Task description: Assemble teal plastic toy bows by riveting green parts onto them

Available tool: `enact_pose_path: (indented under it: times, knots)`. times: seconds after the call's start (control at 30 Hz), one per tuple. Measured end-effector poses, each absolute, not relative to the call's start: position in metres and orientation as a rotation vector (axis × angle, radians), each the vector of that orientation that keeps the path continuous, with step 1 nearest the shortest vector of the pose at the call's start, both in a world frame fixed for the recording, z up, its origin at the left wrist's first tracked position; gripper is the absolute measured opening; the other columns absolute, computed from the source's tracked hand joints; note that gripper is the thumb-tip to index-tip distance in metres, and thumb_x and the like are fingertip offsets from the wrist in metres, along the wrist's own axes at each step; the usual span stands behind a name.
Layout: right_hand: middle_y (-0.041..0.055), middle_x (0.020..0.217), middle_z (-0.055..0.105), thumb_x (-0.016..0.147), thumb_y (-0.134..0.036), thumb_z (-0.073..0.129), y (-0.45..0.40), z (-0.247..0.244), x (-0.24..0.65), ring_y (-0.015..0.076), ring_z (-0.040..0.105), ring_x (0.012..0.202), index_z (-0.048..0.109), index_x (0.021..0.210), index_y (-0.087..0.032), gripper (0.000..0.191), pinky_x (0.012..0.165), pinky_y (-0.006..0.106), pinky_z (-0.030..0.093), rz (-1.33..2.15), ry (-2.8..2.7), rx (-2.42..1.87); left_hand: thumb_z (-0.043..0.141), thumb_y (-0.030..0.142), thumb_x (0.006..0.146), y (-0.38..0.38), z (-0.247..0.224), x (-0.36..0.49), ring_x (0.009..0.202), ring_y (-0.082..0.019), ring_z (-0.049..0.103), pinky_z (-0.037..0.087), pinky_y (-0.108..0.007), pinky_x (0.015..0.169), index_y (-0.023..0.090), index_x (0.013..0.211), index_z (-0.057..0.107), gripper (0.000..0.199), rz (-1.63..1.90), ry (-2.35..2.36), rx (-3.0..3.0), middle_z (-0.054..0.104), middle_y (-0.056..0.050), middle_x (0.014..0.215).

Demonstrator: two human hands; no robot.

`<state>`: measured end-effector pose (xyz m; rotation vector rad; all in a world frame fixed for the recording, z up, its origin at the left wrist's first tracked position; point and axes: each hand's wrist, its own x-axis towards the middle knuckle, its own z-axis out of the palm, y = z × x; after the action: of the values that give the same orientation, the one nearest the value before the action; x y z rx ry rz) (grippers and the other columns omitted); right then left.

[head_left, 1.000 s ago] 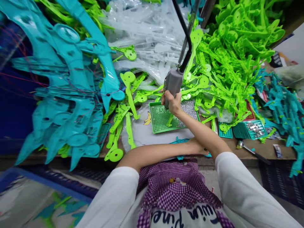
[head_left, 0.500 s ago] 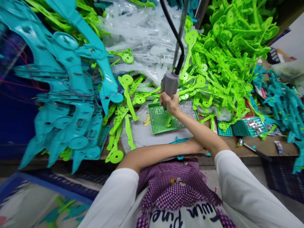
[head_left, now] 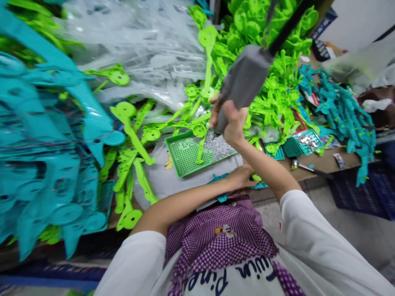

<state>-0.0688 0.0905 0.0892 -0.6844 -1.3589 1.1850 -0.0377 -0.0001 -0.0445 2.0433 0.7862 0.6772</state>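
My right hand is wrapped round a grey electric screwdriver, which tilts up to the right with a dark cord or hanger at its top. Its lower end is over the screw-filled side of a green perforated tray. Lower down, my left hand has its fingers closed on a teal plastic part at the bench edge. A bit of lime green shows by those fingertips; my hand and forearm hide much of the part. One lime green piece lies in the tray.
Teal plastic parts are stacked on the left, clear plastic pieces at the back. Lime green parts heap up behind and right. A small teal tray of metal bits and a hammer lie on the right.
My right hand has lifted the screwdriver slightly and tipped its top to the right. The view has shifted right. My left hand stays by the teal part, now with lime green showing at its fingertips.
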Motion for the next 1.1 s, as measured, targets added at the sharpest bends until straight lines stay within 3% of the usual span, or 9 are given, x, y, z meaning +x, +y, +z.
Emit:
enact_pose_path:
  times: [0.23, 0.4, 0.57, 0.73, 0.93, 1.1]
  knots:
    - [-0.0083, 0.041, 0.04, 0.06, -0.08, 0.063, 0.008, 0.093, 0.073, 0.0104, 0.037, 0.032, 0.055, 0.074, -0.025, 0.057, 0.033, 0.025, 0.028, 0.939, -1.122, -0.882, 0.072, 0.033, 0.076, 0.003, -0.04, -0.036, 0.088, -0.025, 0.065, 0.052, -0.038, 0.08, 0.016, 0.104, 0.061, 0.035, 0.599, 0.946, 2.001, 0.067, -0.008, 0.095]
    - [-0.0078, 0.043, 0.041, 0.056, -0.082, 0.061, -0.009, 0.066, 0.103, 0.0105, 0.04, 0.035, 0.057, 0.077, -0.025, 0.061, 0.037, 0.024, 0.031, 0.881, -1.15, -1.029, 0.073, 0.03, 0.074, 0.003, -0.039, -0.038, 0.096, -0.025, 0.061, 0.05, -0.039, 0.087, 0.016, 0.1, 0.061, 0.032, 0.638, 0.979, 2.002, 0.063, -0.009, 0.104]
    - [-0.0068, 0.046, 0.042, 0.062, -0.079, 0.061, -0.006, 0.051, 0.117, 0.0111, 0.043, 0.037, 0.058, 0.078, -0.024, 0.057, 0.038, 0.025, 0.035, 0.923, -1.157, -0.996, 0.073, 0.027, 0.074, 0.003, -0.038, -0.036, 0.089, -0.023, 0.061, 0.05, -0.038, 0.083, 0.016, 0.098, 0.061, 0.029, 0.595, 0.978, 2.011, 0.064, -0.006, 0.094]
    - [-0.0056, 0.046, 0.043, 0.059, -0.086, 0.055, -0.005, 0.032, 0.125, 0.0153, 0.051, 0.042, 0.061, 0.08, -0.023, 0.067, 0.042, 0.028, 0.041, 0.978, -1.156, -1.079, 0.075, 0.026, 0.072, 0.003, -0.035, -0.034, 0.086, -0.022, 0.061, 0.049, -0.035, 0.079, 0.017, 0.095, 0.061, 0.029, 0.588, 1.009, 2.046, 0.064, -0.005, 0.092]
    - [-0.0047, 0.05, 0.048, 0.061, -0.083, 0.059, -0.004, 0.015, 0.126, 0.0146, 0.051, 0.042, 0.057, 0.077, -0.024, 0.061, 0.047, 0.031, 0.046, 1.006, -1.276, -1.049, 0.075, 0.026, 0.072, 0.003, -0.034, -0.032, 0.084, -0.021, 0.061, 0.049, -0.035, 0.077, 0.016, 0.09, 0.061, 0.025, 0.583, 1.005, 2.057, 0.063, -0.004, 0.089]
    - [-0.0043, 0.05, 0.042, 0.064, -0.089, 0.046, -0.006, -0.003, 0.132, 0.0174, 0.052, 0.049, 0.052, 0.073, -0.026, 0.064, 0.054, 0.036, 0.052, 0.971, -1.347, -1.139, 0.075, 0.027, 0.072, 0.004, -0.033, -0.032, 0.088, -0.023, 0.062, 0.05, -0.036, 0.078, 0.017, 0.094, 0.061, 0.028, 0.58, 0.979, 2.055, 0.065, -0.006, 0.093]
